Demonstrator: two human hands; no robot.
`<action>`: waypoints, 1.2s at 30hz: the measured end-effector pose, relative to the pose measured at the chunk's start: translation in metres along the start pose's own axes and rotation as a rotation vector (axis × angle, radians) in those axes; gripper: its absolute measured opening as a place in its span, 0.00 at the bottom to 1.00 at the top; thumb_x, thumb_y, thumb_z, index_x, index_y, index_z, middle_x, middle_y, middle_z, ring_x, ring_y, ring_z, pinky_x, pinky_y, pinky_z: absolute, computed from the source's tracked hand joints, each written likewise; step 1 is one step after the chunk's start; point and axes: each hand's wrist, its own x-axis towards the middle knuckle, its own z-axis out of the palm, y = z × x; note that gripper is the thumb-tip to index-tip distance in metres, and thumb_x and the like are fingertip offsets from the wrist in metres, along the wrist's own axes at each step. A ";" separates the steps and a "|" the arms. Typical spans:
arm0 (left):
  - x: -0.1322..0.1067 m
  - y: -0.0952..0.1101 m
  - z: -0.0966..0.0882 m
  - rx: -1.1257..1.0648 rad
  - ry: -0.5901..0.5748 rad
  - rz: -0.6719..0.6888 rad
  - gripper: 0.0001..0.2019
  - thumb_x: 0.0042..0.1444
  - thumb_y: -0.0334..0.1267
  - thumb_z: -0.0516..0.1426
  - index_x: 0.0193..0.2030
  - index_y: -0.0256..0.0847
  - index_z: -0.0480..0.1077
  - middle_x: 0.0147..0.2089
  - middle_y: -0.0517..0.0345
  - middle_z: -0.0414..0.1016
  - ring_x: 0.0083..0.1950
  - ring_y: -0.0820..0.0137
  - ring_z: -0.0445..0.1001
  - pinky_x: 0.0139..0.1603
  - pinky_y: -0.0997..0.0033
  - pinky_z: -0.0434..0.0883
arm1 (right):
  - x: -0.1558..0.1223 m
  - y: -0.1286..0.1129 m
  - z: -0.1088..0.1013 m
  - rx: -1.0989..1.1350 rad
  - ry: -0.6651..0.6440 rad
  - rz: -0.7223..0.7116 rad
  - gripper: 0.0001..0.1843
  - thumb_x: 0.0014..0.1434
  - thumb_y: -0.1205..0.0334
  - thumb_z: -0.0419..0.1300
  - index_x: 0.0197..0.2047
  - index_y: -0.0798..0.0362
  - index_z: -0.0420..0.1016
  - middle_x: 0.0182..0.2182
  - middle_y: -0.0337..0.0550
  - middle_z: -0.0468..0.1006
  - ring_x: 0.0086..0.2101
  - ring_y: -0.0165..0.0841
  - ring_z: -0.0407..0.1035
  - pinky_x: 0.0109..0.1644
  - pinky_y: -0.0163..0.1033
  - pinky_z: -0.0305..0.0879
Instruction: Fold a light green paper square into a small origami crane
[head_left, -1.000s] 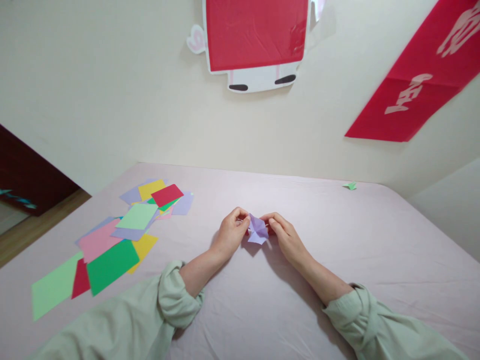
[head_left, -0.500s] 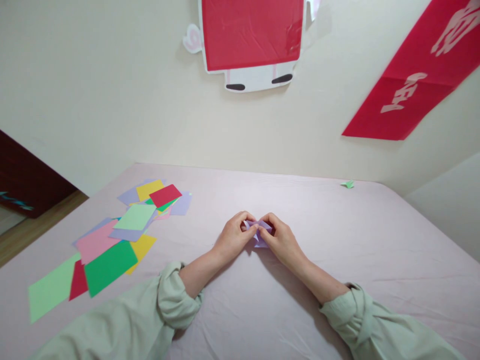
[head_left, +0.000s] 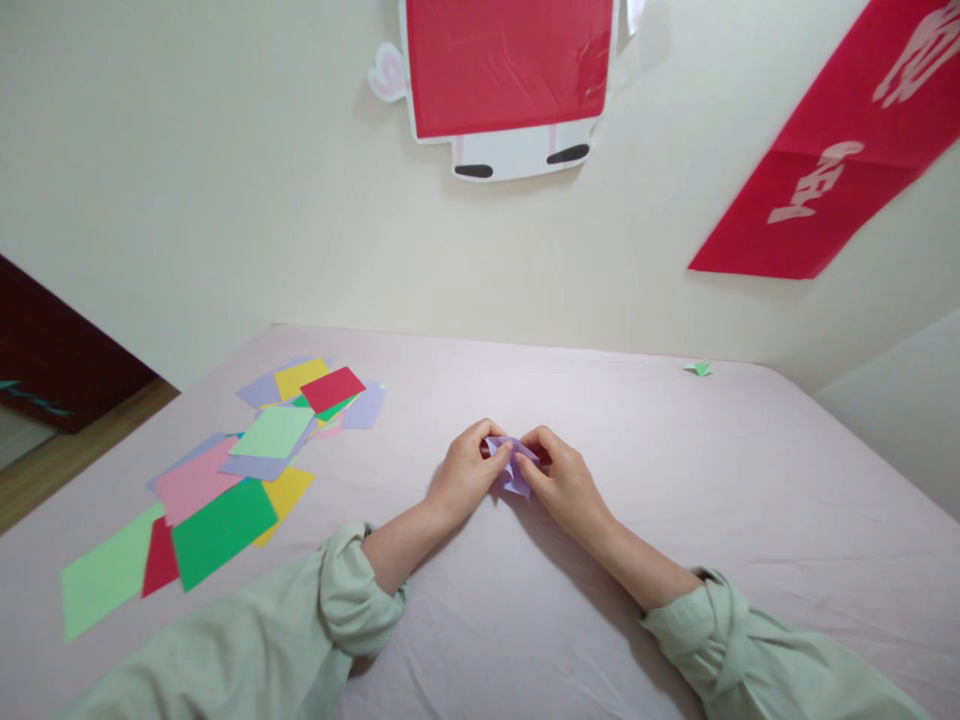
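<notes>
A small folded piece of lilac paper (head_left: pixel 513 466) sits between my two hands just above the pale pink cloth (head_left: pixel 645 480). My left hand (head_left: pixel 466 472) pinches its left side with thumb and fingers closed. My right hand (head_left: pixel 562 478) pinches its right side, fingers curled over it. The hands nearly touch, so most of the paper is hidden. Both forearms come out of rolled-up pale green sleeves.
Several loose coloured paper squares (head_left: pixel 225 470) lie scattered on the cloth at the left, red, green, yellow, pink and lilac. A tiny green folded paper (head_left: pixel 699 369) rests at the far right edge by the wall. Red sheets hang on the cream wall.
My hands have come together over the lilac paper, which was spread wider and more visible a second ago. It is now squeezed smaller between my fingers.
</notes>
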 end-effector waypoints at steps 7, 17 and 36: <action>0.000 0.002 0.002 0.043 0.020 0.005 0.05 0.55 0.35 0.56 0.29 0.39 0.67 0.28 0.63 0.69 0.28 0.74 0.66 0.30 0.76 0.63 | -0.001 0.004 0.004 -0.018 -0.006 -0.029 0.04 0.60 0.62 0.56 0.36 0.52 0.70 0.31 0.40 0.76 0.30 0.32 0.68 0.35 0.36 0.62; 0.000 0.004 0.003 0.081 0.027 0.062 0.03 0.53 0.34 0.56 0.29 0.41 0.68 0.28 0.62 0.69 0.30 0.72 0.67 0.31 0.74 0.62 | -0.002 0.003 0.004 -0.005 0.001 -0.022 0.05 0.61 0.62 0.55 0.39 0.51 0.71 0.33 0.41 0.77 0.31 0.33 0.70 0.37 0.37 0.65; -0.002 0.007 0.000 0.182 0.098 0.145 0.03 0.57 0.34 0.54 0.33 0.42 0.66 0.32 0.62 0.69 0.33 0.71 0.67 0.36 0.73 0.62 | -0.002 0.000 0.002 0.068 -0.006 -0.064 0.13 0.63 0.64 0.51 0.45 0.50 0.75 0.40 0.43 0.81 0.38 0.35 0.74 0.44 0.40 0.68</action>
